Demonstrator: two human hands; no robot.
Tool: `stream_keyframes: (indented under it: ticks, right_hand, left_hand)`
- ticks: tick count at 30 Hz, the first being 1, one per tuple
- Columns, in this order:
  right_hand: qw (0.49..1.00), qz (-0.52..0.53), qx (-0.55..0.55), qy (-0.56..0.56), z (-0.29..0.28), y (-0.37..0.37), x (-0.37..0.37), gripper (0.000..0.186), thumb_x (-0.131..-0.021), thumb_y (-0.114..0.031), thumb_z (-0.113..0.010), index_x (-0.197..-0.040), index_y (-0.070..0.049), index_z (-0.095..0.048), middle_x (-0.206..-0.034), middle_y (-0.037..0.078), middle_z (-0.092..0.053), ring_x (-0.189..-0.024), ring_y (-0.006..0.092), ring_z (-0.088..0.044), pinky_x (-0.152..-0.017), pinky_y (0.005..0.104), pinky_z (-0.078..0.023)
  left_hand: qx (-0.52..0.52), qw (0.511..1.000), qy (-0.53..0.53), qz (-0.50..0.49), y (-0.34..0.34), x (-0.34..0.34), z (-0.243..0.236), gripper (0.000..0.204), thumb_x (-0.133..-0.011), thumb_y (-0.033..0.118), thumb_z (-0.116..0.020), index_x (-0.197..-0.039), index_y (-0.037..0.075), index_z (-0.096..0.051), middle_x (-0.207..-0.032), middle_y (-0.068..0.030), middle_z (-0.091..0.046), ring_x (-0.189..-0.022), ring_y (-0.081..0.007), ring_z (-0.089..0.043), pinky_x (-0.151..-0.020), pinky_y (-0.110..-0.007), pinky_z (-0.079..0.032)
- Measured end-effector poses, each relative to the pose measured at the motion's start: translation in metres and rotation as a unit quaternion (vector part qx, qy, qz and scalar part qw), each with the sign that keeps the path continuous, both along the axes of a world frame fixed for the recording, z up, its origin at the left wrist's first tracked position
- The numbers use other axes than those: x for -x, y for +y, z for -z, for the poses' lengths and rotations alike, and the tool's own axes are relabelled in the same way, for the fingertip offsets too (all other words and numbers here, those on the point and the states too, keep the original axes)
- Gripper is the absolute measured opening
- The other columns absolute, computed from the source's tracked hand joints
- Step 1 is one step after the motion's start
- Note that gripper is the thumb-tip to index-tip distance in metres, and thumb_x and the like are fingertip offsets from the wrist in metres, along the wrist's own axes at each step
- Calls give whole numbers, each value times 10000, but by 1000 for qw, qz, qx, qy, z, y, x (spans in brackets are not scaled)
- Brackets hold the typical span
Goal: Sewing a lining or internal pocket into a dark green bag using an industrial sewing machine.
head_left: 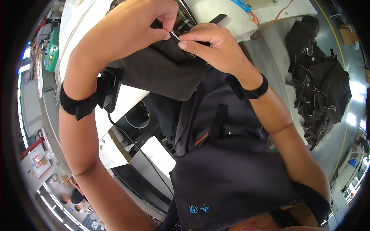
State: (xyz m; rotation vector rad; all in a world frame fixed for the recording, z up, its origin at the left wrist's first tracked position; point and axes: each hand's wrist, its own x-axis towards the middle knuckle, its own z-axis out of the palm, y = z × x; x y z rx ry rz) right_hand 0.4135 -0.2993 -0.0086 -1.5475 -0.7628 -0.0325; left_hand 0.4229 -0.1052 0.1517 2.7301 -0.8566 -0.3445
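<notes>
The left hand (150,25) and right hand (216,44) pinch a silver metal-toothed zipper (175,36). Dark charcoal fabric (165,73) spreads below them.

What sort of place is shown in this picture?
Probably a sewing workshop in a factory: the left hand and right hand pinch a metal zip on dark cloth, a heap of black fabric lies at the right, and a yellow line marks the floor.
</notes>
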Motion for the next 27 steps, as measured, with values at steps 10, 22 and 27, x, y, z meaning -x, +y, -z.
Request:
stream_keyframes:
  ticks: [10, 22, 27]
  right_hand:
    - [999, -16, 48, 13, -6, -3, 3, 173, -957, -137, -752, -1079, -15, -771, -841, 49, -692, -834, 146, -610, -815, 304, -462]
    - [1000, -1, 14, 10, -3, 1, 3, 212, -946, -217, -749, -1001, -13, -768, -778, 78, -718, -768, 214, -637, -750, 346, -485]
    - [999, -15, -22, 32, -6, 4, 4, 194, -961, -170, -729, -995, 20, -753, -726, 80, -686, -660, 153, -603, -635, 307, -469]
  left_hand:
    - [46, 995, 85, 20, 2, -12, -8, 184, -823, 35, -715, -986, -2, -640, -867, -125, -682, -811, -270, -653, -744, -370, -506]
    - [-3, 992, 121, 29, -3, -6, -24, 244, -845, 53, -704, -1072, -17, -646, -909, -162, -725, -853, -312, -708, -769, -394, -529]
    - [-8, 992, 115, 41, -11, 0, -32, 234, -847, 40, -702, -1063, -23, -641, -892, -155, -720, -818, -289, -693, -745, -379, -520]
